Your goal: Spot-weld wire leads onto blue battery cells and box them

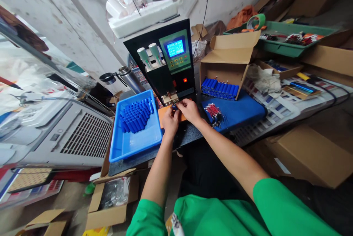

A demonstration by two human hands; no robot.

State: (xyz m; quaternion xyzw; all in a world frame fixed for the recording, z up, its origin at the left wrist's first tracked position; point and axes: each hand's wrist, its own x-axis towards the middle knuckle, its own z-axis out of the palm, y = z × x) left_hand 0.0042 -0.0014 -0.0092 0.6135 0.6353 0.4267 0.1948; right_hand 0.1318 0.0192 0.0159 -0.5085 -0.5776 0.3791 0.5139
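Note:
Both hands meet at the front of a black spot welder [176,72] with a lit blue display, just under its electrode tips [170,98]. My left hand [171,120] is closed around a small blue battery cell [174,107], mostly hidden by the fingers. Pinched right beside it, my right hand [189,110] has its fingertips at the cell's end; what they hold is too small to make out. Beneath the hands lies an orange block [163,113]. Left of them, a blue tray [129,151] holds several blue battery cells [136,116]. Red and black wire leads [213,114] lie to the right.
An open cardboard box [230,50] with blue cells stands right of the welder on a blue mat [245,111]. Behind the tray is a steel thermos [131,78]. A green tray [298,46] with leads and tape sits at the back right. White foam [143,19] tops the welder.

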